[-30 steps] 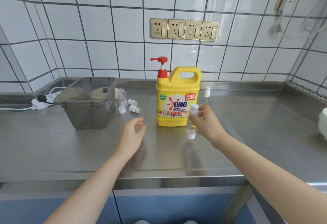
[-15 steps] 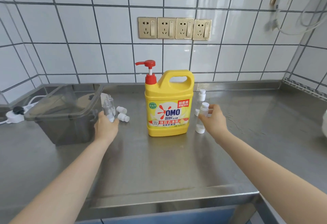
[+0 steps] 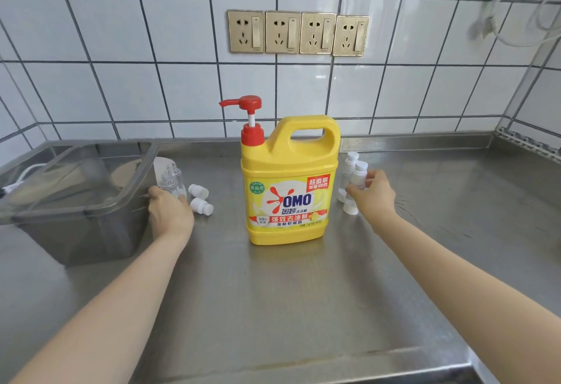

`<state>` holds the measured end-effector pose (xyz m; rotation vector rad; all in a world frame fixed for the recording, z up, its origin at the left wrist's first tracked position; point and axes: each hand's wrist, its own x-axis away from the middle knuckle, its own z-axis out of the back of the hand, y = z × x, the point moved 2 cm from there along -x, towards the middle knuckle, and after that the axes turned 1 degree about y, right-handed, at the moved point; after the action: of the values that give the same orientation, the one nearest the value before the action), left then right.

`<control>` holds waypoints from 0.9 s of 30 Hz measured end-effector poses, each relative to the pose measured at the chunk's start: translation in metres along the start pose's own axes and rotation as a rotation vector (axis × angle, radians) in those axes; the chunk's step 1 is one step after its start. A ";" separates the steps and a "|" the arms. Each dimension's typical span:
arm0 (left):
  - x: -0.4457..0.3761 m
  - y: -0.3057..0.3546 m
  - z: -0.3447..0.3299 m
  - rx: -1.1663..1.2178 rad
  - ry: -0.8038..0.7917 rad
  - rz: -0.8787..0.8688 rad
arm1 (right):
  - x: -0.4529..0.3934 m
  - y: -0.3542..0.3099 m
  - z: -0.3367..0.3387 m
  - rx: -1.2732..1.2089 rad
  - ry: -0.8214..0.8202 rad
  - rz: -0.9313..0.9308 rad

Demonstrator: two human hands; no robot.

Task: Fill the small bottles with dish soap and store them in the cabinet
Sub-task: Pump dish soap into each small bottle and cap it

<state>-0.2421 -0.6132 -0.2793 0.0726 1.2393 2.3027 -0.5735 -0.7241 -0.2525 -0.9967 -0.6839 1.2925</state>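
toward the bench's back edge, our left hand [image 3: 170, 216] grips an uncapped clear small bottle [image 3: 173, 180] and our right hand [image 3: 372, 198] grasps a white-capped one [image 3: 355, 189], so pumping soap from the yellow dish soap jug [image 3: 288, 189] likely comes next.

A smoky translucent plastic bin [image 3: 82, 201] sits at the left of the stainless steel counter [image 3: 273, 298]. Four gold wall sockets [image 3: 299, 33] line the white tiled wall [image 3: 121, 50] above.

Dish soap jug [image 3: 290, 183]: bright yellow body, red pump [image 3: 249, 116], label with red splash, white ground, red banner. Small bottles [image 3: 352, 185]: clear, white caps. Loose caps [image 3: 200, 198]: white. Bin [image 3: 76, 198]: smoky translucent grey. Counter [image 3: 288, 292]: brushed steel grey. Wall [image 3: 121, 50]: white tiles, dark grout grid. Sockets [image 3: 299, 33]: brushed gold.
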 end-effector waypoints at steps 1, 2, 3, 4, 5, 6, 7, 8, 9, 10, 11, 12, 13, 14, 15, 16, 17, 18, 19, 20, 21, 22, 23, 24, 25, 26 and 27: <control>-0.001 0.000 0.000 -0.009 0.007 -0.008 | 0.000 0.002 -0.001 0.000 -0.003 -0.005; -0.002 -0.001 -0.001 -0.017 0.011 -0.017 | 0.000 0.003 -0.001 0.005 -0.009 -0.011; -0.002 -0.002 -0.001 -0.022 0.014 -0.026 | 0.002 0.005 -0.001 0.011 -0.017 -0.016; -0.001 -0.003 -0.001 -0.022 0.016 -0.032 | 0.004 0.006 0.000 0.014 -0.028 -0.020; 0.001 -0.004 0.000 -0.016 0.019 -0.038 | 0.007 0.008 0.000 0.013 -0.039 -0.025; 0.003 -0.006 0.001 -0.005 0.018 -0.047 | 0.010 0.010 0.001 0.014 -0.047 -0.032; 0.007 -0.007 0.003 0.009 0.015 -0.060 | 0.014 0.012 0.002 0.023 -0.053 -0.036; 0.011 -0.009 0.005 0.027 0.011 -0.071 | 0.019 0.015 0.003 0.037 -0.055 -0.040; 0.016 -0.011 0.008 0.049 0.004 -0.079 | 0.023 0.018 0.004 0.052 -0.056 -0.044; 0.021 -0.012 0.010 0.073 -0.003 -0.082 | 0.027 0.020 0.006 0.062 -0.057 -0.046; 0.028 -0.013 0.015 0.096 -0.010 -0.090 | 0.034 0.023 0.008 0.065 -0.060 -0.049; 0.034 -0.014 0.017 0.115 -0.013 -0.102 | 0.039 0.024 0.009 0.064 -0.066 -0.050; 0.040 -0.015 0.020 0.132 -0.014 -0.118 | 0.045 0.026 0.011 0.057 -0.069 -0.047; 0.047 -0.015 0.024 0.147 -0.016 -0.142 | 0.051 0.026 0.013 0.049 -0.073 -0.040; 0.054 -0.015 0.027 0.166 -0.024 -0.171 | 0.058 0.025 0.015 0.041 -0.081 -0.031; 0.061 -0.014 0.031 0.190 -0.038 -0.201 | 0.065 0.023 0.017 0.035 -0.087 -0.017; 0.068 -0.013 0.035 0.215 -0.054 -0.228 | 0.070 0.020 0.018 0.029 -0.092 0.001; 0.075 -0.010 0.039 0.240 -0.067 -0.256 | 0.077 0.014 0.021 0.021 -0.095 0.026; 0.081 -0.006 0.043 0.263 -0.078 -0.286 | 0.082 0.006 0.022 0.013 -0.092 0.059; 0.086 -0.002 0.047 0.286 -0.088 -0.315 | 0.087 -0.004 0.025 0.004 -0.086 0.100; 0.089 0.003 0.051 0.308 -0.095 -0.344 | 0.092 -0.015 0.028 -0.007 -0.077 0.144; 0.090 0.008 0.053 0.327 -0.102 -0.368 | 0.097 -0.027 0.030 -0.021 -0.073 0.189; 0.091 0.015 0.057 0.342 -0.109 -0.385 | 0.101 -0.041 0.032 -0.039 -0.071 0.234; 0.091 0.021 0.059 0.346 -0.121 -0.396 | 0.104 -0.053 0.033 -0.054 -0.073 0.274; 0.090 0.028 0.062 0.346 -0.129 -0.406 | 0.106 -0.067 0.033 -0.059 -0.072 0.319; 0.089 0.034 0.064 0.341 -0.134 -0.421 | 0.108 -0.081 0.034 -0.048 -0.068 0.368; 0.087 0.040 0.066 0.337 -0.134 -0.440 | 0.109 -0.093 0.034 -0.027 -0.066 0.416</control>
<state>-0.3156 -0.5397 -0.2257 0.0634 1.4001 1.6780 -0.5405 -0.6083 -0.1671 -1.1623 -0.5615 1.6877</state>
